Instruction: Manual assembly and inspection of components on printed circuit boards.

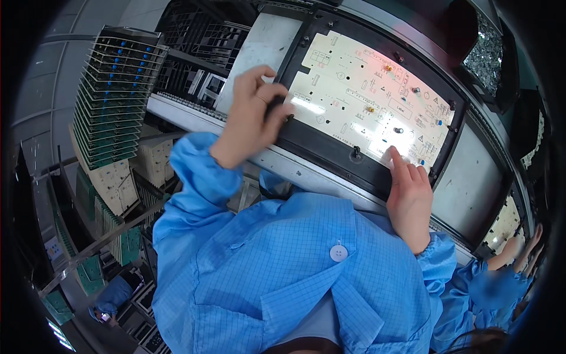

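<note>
A cream printed circuit board (330, 76) lies in a black carrier frame (324, 144) on the line in front of me. Several small parts stand on it, among them dark round capacitors (398, 130), blue discs (422, 161) and yellow-brown parts (370, 110). My left hand (250, 118) is at the frame's left edge, fingers bent and apart, thumb tip by the board's left corner; I see nothing held in it. My right hand (410, 192) rests over the near right edge, index finger stretched onto the board beside a printed box, the other fingers loosely bent. What lies beneath that palm is hidden.
A tall rack of stacked green boards with blue parts (115, 88) stands to the left, more boards (112, 183) below it. A metal conveyor rail (188, 115) runs along my front. At the right, a co-worker's hands (519, 253) are near another board (504, 224). A bin of small shiny parts (483, 59) sits far right.
</note>
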The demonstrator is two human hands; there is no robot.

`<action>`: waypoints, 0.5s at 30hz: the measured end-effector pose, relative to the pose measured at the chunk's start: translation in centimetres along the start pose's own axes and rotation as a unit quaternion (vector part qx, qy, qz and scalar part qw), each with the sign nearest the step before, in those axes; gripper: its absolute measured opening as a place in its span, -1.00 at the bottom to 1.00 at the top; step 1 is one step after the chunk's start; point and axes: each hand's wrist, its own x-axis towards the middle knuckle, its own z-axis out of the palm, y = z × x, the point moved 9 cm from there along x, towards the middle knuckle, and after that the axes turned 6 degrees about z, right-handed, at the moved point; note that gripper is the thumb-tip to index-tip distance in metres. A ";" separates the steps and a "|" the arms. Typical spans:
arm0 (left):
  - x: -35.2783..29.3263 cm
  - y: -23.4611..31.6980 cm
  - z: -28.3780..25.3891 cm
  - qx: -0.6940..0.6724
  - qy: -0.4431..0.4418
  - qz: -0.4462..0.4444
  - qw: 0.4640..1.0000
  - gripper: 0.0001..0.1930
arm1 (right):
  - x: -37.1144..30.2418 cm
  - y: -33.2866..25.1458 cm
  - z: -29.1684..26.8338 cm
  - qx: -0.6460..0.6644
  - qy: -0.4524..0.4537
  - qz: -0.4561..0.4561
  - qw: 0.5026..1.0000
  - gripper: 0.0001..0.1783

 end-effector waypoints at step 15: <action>6.3 -4.0 2.4 -0.029 -0.086 0.095 0.991 -0.72 | 1.7 -0.8 -0.9 -0.013 -0.087 -0.053 0.995 -0.59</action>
